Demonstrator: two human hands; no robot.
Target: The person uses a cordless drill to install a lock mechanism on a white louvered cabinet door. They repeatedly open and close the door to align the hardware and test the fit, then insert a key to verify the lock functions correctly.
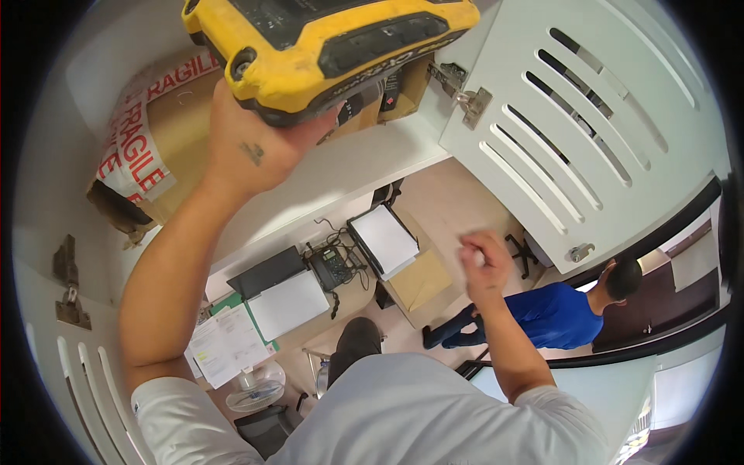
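My left hand is raised into a cabinet and grips a boxy yellow and black tool case from below. Its fingers are largely hidden behind the case. This case has rounded corners, a dark top panel and a black grip strip along its side. My right hand hangs in the air lower down on the right, well apart from the case. Its fingers are curled in, slightly blurred, and I see nothing in them. Behind the case lies a cardboard box wrapped in red and white tape.
A slotted white cabinet door stands open on the right, another on the left. Below the shelf edge are desks with papers, a desk phone and a fan. A person in blue stands at the right.
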